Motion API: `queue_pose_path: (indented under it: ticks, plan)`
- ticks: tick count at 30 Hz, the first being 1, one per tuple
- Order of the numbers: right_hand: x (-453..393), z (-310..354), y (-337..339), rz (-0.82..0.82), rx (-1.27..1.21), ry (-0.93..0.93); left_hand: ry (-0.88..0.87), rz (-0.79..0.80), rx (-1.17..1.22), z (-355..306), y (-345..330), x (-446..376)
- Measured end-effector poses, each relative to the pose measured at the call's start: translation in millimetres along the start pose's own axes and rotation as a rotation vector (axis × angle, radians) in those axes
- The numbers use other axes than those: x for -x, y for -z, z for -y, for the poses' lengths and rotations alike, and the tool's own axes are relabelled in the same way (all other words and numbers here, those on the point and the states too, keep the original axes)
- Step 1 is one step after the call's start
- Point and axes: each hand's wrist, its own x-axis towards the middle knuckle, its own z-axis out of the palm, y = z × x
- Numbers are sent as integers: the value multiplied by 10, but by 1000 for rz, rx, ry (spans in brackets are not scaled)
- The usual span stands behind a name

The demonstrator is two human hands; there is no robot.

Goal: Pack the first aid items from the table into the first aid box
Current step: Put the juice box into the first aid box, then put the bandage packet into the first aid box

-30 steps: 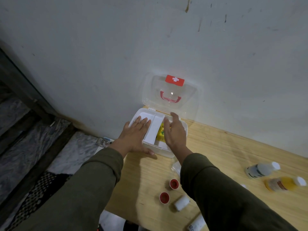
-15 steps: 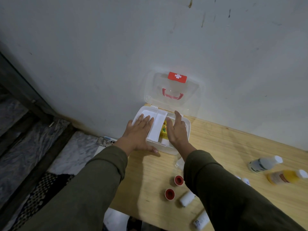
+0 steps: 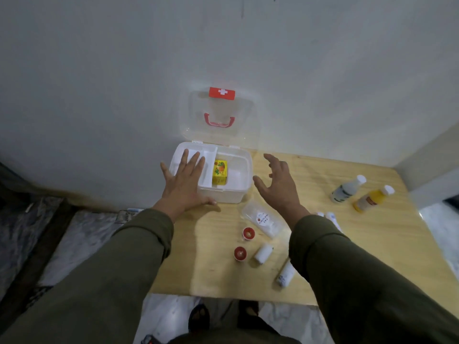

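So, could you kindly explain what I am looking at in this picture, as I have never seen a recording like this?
There is no machine here: a person wears a camera on the head, looking down at their own hands. The left hand rests flat on the open first aid box, which holds a yellow packet. The right hand hovers beside the box, fingers spread, holding nothing. On the wooden table lie two bottles, two red caps, white rolls and a clear pouch, not yet packed.

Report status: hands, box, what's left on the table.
Left hand flat on first aid box; right hand open, empty. Yellow carton inside. Bottles, gauze roll still out.
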Motion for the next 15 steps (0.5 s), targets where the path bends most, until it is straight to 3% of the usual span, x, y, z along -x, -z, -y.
queue_pose_path:
  ticks: [10, 15]
  plan:
    - [663, -590, -89, 352, 208, -285, -26, 9, -7, -23, -52, 46]
    - [755, -636, -138, 341, 270, -296, -19, 31, -22, -26, -27, 55]
